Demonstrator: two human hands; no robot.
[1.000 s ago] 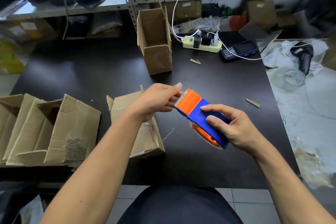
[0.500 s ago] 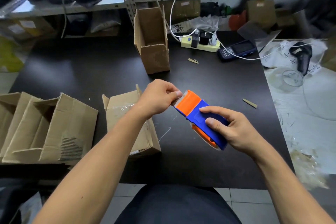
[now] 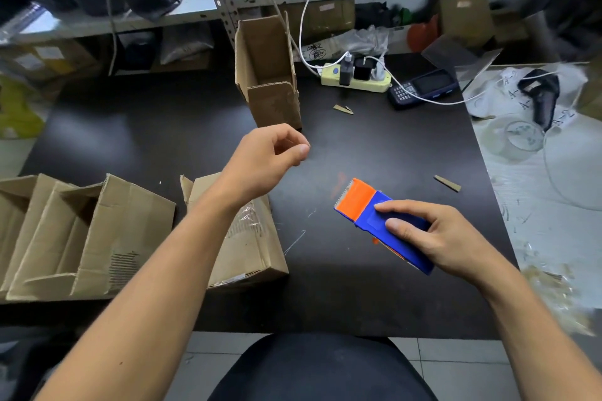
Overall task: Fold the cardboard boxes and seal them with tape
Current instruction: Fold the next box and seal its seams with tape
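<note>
My right hand (image 3: 446, 238) grips the tape gun (image 3: 381, 221) above the dark tabletop (image 3: 374, 296); it's blue with an orange head and a toothed blade, pointing up-left. Left hand (image 3: 264, 163) floats mid-table, fingers (image 3: 301, 150) curled, can't tell if they're pinching tape. A creased box (image 3: 247, 247) with clear tape on it lies under my left forearm, a tall open box (image 3: 267, 75) stands behind.

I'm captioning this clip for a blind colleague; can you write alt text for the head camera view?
Over a dark table, the right hand grips a blue-and-orange tape dispenser while the left hand, fingers curled, hovers near it. Cardboard boxes lie left; another box stands behind.
</note>
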